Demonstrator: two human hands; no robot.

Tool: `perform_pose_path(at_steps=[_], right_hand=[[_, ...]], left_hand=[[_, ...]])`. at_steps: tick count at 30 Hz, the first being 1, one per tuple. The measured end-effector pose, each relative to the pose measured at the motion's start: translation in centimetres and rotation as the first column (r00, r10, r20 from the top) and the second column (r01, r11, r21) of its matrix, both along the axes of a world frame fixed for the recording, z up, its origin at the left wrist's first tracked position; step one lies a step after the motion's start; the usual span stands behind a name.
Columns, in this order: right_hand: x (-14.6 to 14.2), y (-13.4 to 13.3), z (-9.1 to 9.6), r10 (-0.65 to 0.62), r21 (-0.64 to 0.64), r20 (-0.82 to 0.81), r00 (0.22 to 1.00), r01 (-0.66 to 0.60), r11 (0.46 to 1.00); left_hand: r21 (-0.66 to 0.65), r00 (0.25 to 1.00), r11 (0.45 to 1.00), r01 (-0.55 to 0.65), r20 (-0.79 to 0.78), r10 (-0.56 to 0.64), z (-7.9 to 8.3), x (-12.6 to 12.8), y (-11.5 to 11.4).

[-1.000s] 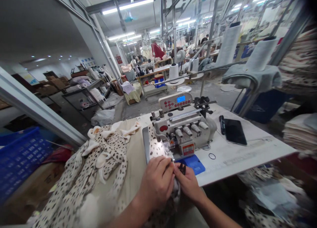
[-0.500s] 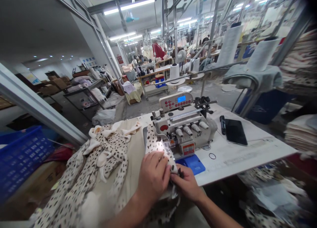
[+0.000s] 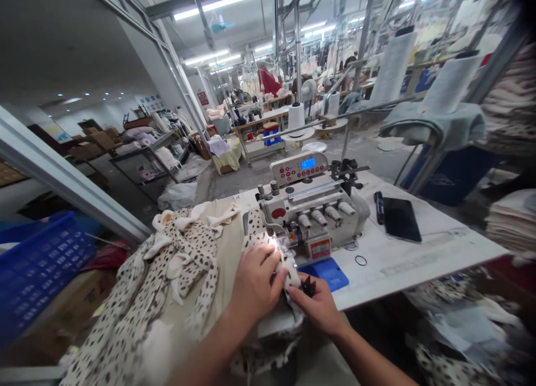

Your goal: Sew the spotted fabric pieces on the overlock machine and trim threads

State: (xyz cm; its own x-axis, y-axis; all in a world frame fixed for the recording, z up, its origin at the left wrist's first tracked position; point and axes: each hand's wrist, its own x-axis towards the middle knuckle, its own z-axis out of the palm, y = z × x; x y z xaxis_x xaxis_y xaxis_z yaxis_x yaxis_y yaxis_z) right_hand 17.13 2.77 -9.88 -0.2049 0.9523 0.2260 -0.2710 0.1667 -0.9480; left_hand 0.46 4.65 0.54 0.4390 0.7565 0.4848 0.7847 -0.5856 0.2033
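A white overlock sewing machine (image 3: 320,207) stands on the table, its lamp lighting the needle area. A piece of cream fabric with black spots (image 3: 253,224) lies at its presser foot and runs down toward me. My left hand (image 3: 256,282) bears on this fabric just in front of the foot, fingers curled over it and thumb against it. To its right, my right hand (image 3: 317,303) pinches the near edge of the same fabric. A dark piece with pointed tips (image 3: 309,286) shows at the right fingers; its kind I cannot make out.
More spotted fabric (image 3: 167,268) is heaped at the left, near a blue basket (image 3: 42,263). A blue plate (image 3: 329,273), a black ring (image 3: 360,260) and a phone (image 3: 402,219) lie on the table (image 3: 439,260). Thread cones (image 3: 296,117) stand behind.
Both hands keep hold of the fabric. The left hand has shifted slightly up toward the presser foot. More of the dark pointed piece shows at the right hand; the view has moved slightly.
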Motion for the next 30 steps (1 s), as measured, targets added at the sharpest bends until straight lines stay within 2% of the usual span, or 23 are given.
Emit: perform_pose_path(at_steps=[3,7,11,17,19,22,24,27,30], right_hand=[[-0.1,0.0,0.0,-0.028,-0.029,0.009,1.0,0.028,0.999],[-0.1,0.1,0.6,-0.041,0.01,0.044,0.998,0.041,0.999],[-0.2,0.1,1.1,-0.061,0.013,0.063,0.996,0.061,0.998],[-0.4,0.0,1.3,-0.086,-0.059,0.091,0.992,0.091,0.994],[-0.4,0.0,1.2,-0.096,-0.072,0.076,0.993,0.101,0.992],[-0.3,0.1,0.8,-0.11,-0.092,0.04,0.993,0.113,0.989],[-0.2,0.3,0.6,-0.117,-0.095,0.013,0.993,0.117,0.989],[0.1,0.6,0.2,-0.091,-0.084,-0.033,0.995,0.088,0.993],[0.4,0.6,-0.4,-0.053,-0.102,-0.082,0.995,0.045,0.994]], left_hand=[[0.032,1.0,0.999,0.013,-0.004,-0.013,0.2,-0.2,0.4],[0.108,0.997,0.994,-0.007,0.082,-0.002,0.1,0.2,-0.7],[0.02,0.996,0.997,0.072,0.049,-0.073,-0.1,0.6,-1.7],[0.016,0.998,0.997,0.07,0.008,-0.07,0.1,-0.2,-0.2],[0.026,0.997,0.998,0.062,0.047,-0.064,-0.2,-0.4,-0.5],[0.086,0.973,0.996,0.02,0.229,-0.039,-1.5,-0.6,-2.8],[0.091,0.952,0.995,0.046,0.299,-0.072,-2.9,-0.8,-5.1],[-0.047,0.984,0.995,0.091,0.155,-0.083,-5.0,-2.0,-8.4],[-0.147,0.997,0.988,0.049,-0.052,-0.057,-6.4,-5.2,-10.3]])
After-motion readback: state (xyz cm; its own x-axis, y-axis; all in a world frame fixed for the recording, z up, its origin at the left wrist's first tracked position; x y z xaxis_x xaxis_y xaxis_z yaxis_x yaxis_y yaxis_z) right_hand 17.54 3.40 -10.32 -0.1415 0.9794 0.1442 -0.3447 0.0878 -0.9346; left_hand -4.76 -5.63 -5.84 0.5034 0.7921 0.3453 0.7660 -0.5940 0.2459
